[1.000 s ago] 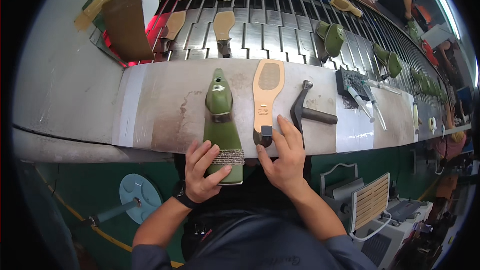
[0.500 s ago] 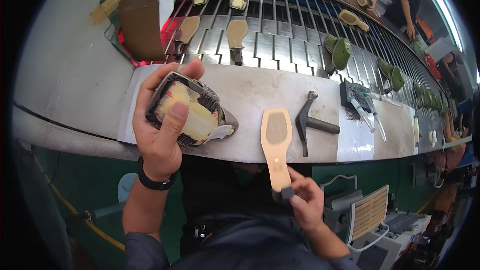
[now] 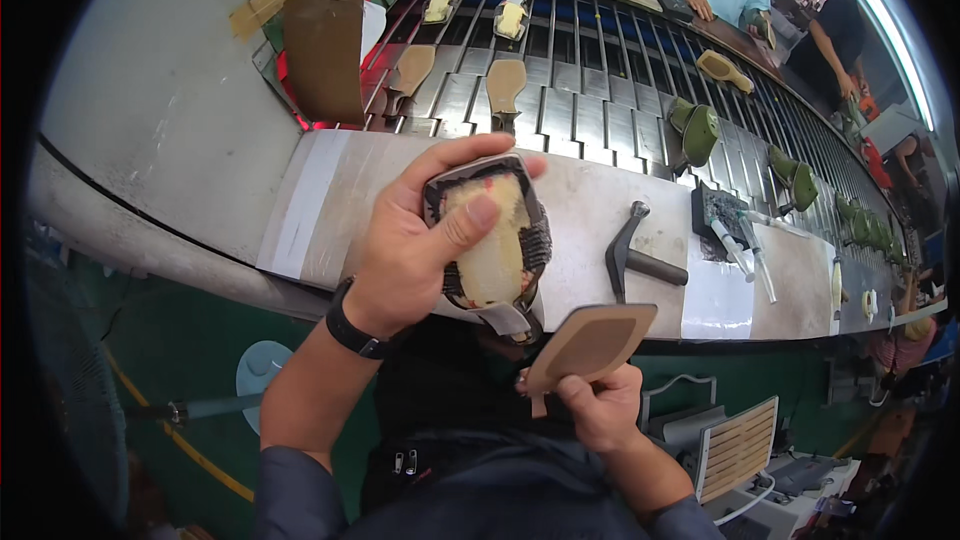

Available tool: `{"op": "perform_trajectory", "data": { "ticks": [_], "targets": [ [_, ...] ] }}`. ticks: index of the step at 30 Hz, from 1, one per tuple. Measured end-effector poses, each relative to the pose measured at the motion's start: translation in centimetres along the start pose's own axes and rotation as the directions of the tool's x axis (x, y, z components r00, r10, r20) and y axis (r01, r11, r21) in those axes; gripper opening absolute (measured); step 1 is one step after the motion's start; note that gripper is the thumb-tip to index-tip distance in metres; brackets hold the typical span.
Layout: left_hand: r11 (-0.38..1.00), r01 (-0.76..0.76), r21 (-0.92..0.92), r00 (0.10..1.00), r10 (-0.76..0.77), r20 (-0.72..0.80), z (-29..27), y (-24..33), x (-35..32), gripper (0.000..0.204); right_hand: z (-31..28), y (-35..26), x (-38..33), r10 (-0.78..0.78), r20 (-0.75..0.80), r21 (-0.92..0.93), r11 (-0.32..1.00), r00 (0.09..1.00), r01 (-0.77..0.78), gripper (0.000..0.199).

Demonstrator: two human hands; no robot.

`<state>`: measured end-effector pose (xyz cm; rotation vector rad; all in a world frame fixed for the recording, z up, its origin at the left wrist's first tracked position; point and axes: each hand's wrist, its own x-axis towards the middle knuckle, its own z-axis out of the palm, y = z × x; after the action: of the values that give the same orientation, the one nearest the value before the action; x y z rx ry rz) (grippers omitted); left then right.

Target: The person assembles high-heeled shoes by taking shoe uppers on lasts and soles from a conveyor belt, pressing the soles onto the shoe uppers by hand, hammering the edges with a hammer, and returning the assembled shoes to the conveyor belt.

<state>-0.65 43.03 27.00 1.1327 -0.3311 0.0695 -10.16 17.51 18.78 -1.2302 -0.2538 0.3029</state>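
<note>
While the left hand (image 3: 415, 250) grips the upturned shoe (image 3: 490, 235) at frame centre, the right hand (image 3: 600, 405) pinches the tan sole (image 3: 590, 342) (unattached, apart); joining remains.

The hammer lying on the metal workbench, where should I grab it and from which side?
Take the hammer by its dark handle, the short bar pointing right toward the white sheet. Come from above on that right side: the handle lies flat and bare there, while the curved head runs away from you on the left. The right hand is nearest, but it holds a tan sole.
</note>
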Motion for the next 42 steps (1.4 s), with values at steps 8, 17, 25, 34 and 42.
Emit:
{"op": "perform_trajectory", "data": {
  "ticks": [8,17,25,34,42],
  "targets": [
    [0.999,0.042,-0.035,0.982,-0.034,0.184,2.6,0.4,-1.3,0.063,4.9,-5.1,3.8,-0.150,0.095,-0.154,0.974,0.984,0.164,0.021],
    [0.996,0.085,-0.008,0.982,-0.082,0.168,2.8,1.7,-2.0,0.099,5.1,-5.3,4.0,-0.008,0.104,-0.267,0.963,0.995,0.036,0.028],
    [0.999,0.045,0.004,0.967,-0.045,0.250,2.3,1.5,-2.2,0.091,5.9,-5.5,4.1,-0.151,0.056,-0.189,0.969,0.987,0.159,0.023],
    [0.999,-0.013,0.036,0.960,0.003,0.282,2.2,1.9,-2.4,0.085,6.6,-5.3,4.0,-0.183,0.031,-0.099,0.978,0.983,0.185,0.021],
    [0.982,0.189,0.021,0.975,-0.190,0.117,3.5,4.6,-2.6,0.054,6.1,-5.9,3.4,-0.096,0.059,-0.145,0.984,0.994,0.103,0.022]
  ]
}}
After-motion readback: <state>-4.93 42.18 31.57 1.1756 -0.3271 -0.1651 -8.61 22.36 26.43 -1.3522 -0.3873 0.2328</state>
